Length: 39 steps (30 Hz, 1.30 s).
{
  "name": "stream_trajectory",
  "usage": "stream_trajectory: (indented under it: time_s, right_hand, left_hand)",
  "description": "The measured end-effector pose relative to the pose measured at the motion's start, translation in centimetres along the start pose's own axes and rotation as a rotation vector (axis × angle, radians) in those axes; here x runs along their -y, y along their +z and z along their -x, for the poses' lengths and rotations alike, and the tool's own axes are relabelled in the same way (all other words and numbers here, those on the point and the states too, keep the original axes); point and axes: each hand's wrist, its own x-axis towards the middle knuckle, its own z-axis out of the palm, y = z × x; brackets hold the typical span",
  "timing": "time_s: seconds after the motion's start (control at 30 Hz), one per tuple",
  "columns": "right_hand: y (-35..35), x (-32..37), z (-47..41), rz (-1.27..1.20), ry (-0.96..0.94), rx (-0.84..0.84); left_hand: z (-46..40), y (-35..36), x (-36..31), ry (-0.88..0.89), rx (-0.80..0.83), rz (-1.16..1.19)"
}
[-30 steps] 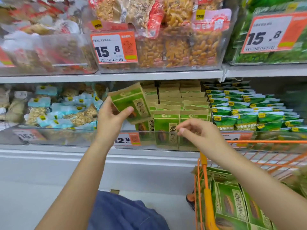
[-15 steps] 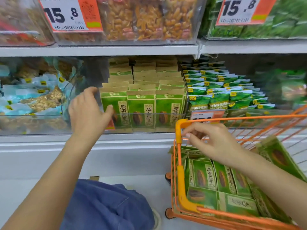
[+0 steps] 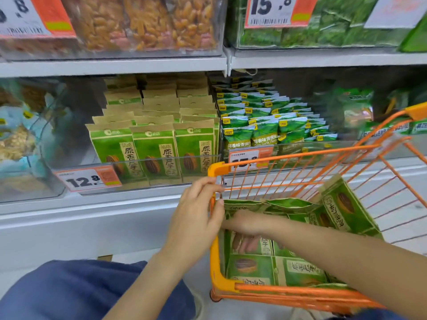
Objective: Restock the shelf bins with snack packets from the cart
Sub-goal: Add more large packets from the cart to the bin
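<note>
- At the far left, a clear shelf bin (image 3: 27, 139) holds pale blue packets of nuts, blurred at the frame edge.
- Below it, at the bottom left, a knee in blue fabric (image 3: 87, 289) fills the corner.
- Next right, on the same shelf, a clear bin (image 3: 161, 162) holds green and tan snack packets (image 3: 153, 153) standing upright in three neat rows, front faces showing a dark seed picture and printed characters.
- An orange and white price tag (image 3: 89, 180) reading 12.8 is fixed to the front of that bin, low on its left.
- Above, the upper shelf carries a clear bin of golden-brown snacks (image 3: 147, 24).
- In the centre, the left hand (image 3: 198, 215) is at the front left corner post of the orange wire cart (image 3: 216, 172). Its fingers are loosely bent, with fingertips touching the post; I cannot tell whether they grip it.
- Just right of it, the right hand (image 3: 245, 227) reaches down inside the cart, fingers curled onto a green packet (image 3: 249, 244) near the cart's left wall.
- The cart holds many more of the same green packets (image 3: 300, 269), some lying flat, one tilted up against the far right side (image 3: 344, 206).
- Behind the cart, another shelf bin holds small green and white pouches (image 3: 265, 125), with a partly hidden price tag (image 3: 249, 158).
</note>
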Motion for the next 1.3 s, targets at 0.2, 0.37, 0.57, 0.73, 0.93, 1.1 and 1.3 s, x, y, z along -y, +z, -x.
stream_trajectory:
  time_s: [0.2, 0.37, 0.57, 0.73, 0.93, 1.1, 1.3]
  right_hand:
    - [-3.2, -1.7, 2.1, -0.271, -0.053, 0.015]
    - [-7.7, -3.5, 7.2, -0.374, -0.181, -0.137]
    - [-10.1, -1.6, 12.1, -0.444, -0.385, -0.175]
    - [-9.7, 1.9, 12.6, -0.426, -0.502, -0.248]
    - [-7.0, 6.1, 12.5, -0.447, -0.605, -0.279]
    - [-5.8, 6.3, 11.7, -0.608, -0.754, -0.17]
    - [-2.9, 6.5, 7.9, -0.756, -0.718, -0.448]
  left_hand:
    - [0.0, -1.2, -0.2, -0.053, 0.109, -0.032]
    - [0.3, -1.6, -0.3, -0.065, 0.117, -0.035]
    - [0.7, -3.1, -0.5, -0.019, 0.182, -0.199]
    - [0.1, -4.8, -2.5, -0.103, 0.148, -0.14]
    - [-0.4, -5.5, -5.7, -0.15, 0.131, -0.188]
    - [-1.7, -6.6, -4.2, -0.238, 0.052, 0.153]
    - [-2.1, -9.1, -0.4, -0.597, 0.013, 1.099]
